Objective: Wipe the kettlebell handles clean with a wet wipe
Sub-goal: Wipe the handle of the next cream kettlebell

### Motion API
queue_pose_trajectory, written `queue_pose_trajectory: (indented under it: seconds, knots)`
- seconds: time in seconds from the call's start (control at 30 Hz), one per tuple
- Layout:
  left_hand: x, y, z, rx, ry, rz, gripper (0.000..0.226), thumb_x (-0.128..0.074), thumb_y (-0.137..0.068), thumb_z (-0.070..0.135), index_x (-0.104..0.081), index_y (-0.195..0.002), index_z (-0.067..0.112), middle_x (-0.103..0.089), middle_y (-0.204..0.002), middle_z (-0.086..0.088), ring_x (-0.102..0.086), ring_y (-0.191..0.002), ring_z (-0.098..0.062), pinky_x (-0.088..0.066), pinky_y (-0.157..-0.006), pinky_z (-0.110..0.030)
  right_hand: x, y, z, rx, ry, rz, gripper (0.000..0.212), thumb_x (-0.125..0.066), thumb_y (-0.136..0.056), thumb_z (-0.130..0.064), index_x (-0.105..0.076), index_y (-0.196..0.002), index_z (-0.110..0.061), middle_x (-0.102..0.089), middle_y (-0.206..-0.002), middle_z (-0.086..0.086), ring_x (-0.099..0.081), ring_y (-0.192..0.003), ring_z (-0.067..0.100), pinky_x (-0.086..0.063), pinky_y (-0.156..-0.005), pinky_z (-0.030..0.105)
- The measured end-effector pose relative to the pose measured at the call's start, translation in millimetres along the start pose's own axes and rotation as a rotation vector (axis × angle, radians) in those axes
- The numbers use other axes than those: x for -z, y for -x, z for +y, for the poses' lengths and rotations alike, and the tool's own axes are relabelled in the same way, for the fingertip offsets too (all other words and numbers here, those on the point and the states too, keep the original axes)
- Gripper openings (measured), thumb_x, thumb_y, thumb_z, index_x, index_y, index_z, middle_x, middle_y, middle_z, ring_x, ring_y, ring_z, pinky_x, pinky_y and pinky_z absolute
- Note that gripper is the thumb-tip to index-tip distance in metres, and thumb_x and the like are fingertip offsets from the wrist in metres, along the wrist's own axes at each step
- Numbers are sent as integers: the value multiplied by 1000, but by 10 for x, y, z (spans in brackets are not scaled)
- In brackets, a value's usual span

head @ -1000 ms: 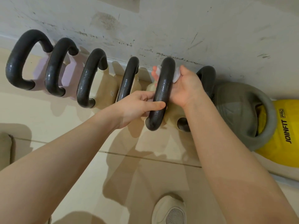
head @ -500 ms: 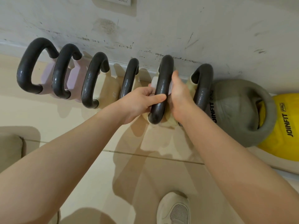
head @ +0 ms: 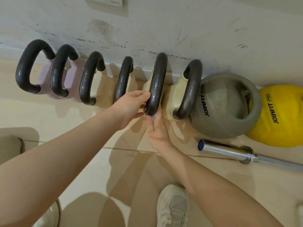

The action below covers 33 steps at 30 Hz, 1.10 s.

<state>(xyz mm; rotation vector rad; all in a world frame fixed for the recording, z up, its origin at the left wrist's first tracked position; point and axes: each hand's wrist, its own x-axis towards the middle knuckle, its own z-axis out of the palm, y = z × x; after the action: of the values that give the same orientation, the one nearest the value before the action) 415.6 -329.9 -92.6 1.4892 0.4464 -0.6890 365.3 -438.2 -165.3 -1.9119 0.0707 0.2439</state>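
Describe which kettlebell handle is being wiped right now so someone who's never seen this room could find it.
Along the scuffed white wall stands a row of kettlebells with dark handles. Counting from the left end, it is the fifth handle, on a cream kettlebell two places left of the grey one. Only this handle has the left hand gripping it and the right hand pressing a wipe at its base.

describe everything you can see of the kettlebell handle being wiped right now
The handle is a thick dark grey loop, metal by its look, glossy with wet-looking streaks. It is fifth from the left in the row along the wall, rising from a cream body. The left hand steadies its lower left side; the right hand presses a white wipe, barely visible, against its near end.
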Motion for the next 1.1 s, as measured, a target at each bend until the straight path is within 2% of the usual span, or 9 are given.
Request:
queue_pose_trajectory:
  seconds: [0.13,0.23,0.33,0.4,0.53,0.7,0.8,0.9,1.1]
  knots:
    - [2,19,-75,-15,51,27,29,-53,-93,26,-62,-112,6,-64,-90,0,-59,-89,-11,-50,-96,-35,-8,-74,-189,38,-248,-43,69,-36,-93,-18,11,-144,-25,-16,-148,-10,-23,-140,6,-24,-114,31]
    - [1,25,-84,-16,39,30,28,-53,-93,28,-63,-110,8,-66,-93,1,-61,-93,-10,-49,-94,-31,7,-9,-64,28,-52,-54,63,-40,-91,-19,-7,-145,-21,-36,-137,-15,-36,-126,-7,-31,-110,23]
    - [24,25,-73,-11,-24,31,21,-54,-91,30,-64,-102,14,-65,-94,2,-60,-94,-10,-46,-99,-35,141,43,-109,-10,11,-78,53,-39,-95,-17,-21,-145,-16,-44,-130,-11,-42,-119,-3,-33,-100,10]
    - [10,33,-49,-61,-107,110,26,-56,-90,28,-60,-112,13,-62,-95,3,-58,-89,-11,-46,-100,-36,293,67,-191,-1,48,-90,43,-35,-99,-18,-32,-142,-18,-46,-128,-14,-45,-119,2,-36,-98,12]
    - [-74,129,19,-470,-534,307,41,-57,-90,24,-49,-129,16,-52,-122,3,-49,-114,-11,-36,-99,-23,553,207,-377,-154,-221,40,30,-37,-100,-18,-59,-119,-21,-53,-130,-6,-49,-122,11,-40,-106,32]
    - [-187,248,124,-849,-844,27,44,-53,-87,41,-58,-122,15,-49,-112,2,-51,-103,-13,-36,-87,-9,735,177,-562,-380,-569,-44,23,-47,-96,-18,-66,-108,-15,-69,-109,2,-63,-107,16,-45,-88,28]
    - [-231,256,139,-871,-883,-26,39,-62,-84,36,-61,-115,12,-52,-108,-2,-55,-94,-15,-46,-78,-22,797,129,-616,-340,-713,12,16,-48,-96,-19,-64,-97,-15,-69,-94,2,-65,-91,16,-50,-77,26]
    - [-281,226,147,-852,-852,51,30,-68,-82,26,-63,-107,11,-53,-94,5,-53,-81,-11,-40,-70,-12,881,89,-650,-335,-805,47,8,-54,-92,-14,-60,-96,-10,-64,-89,6,-58,-77,14,-49,-67,22]
    - [-385,203,286,-633,-604,107,9,-62,-87,23,-69,-89,17,-56,-66,18,-54,-59,7,-40,-60,-8,1223,13,-657,-306,-795,-115,35,-54,-82,10,-59,-110,-9,-68,-85,3,-61,-69,7,-49,-60,16]
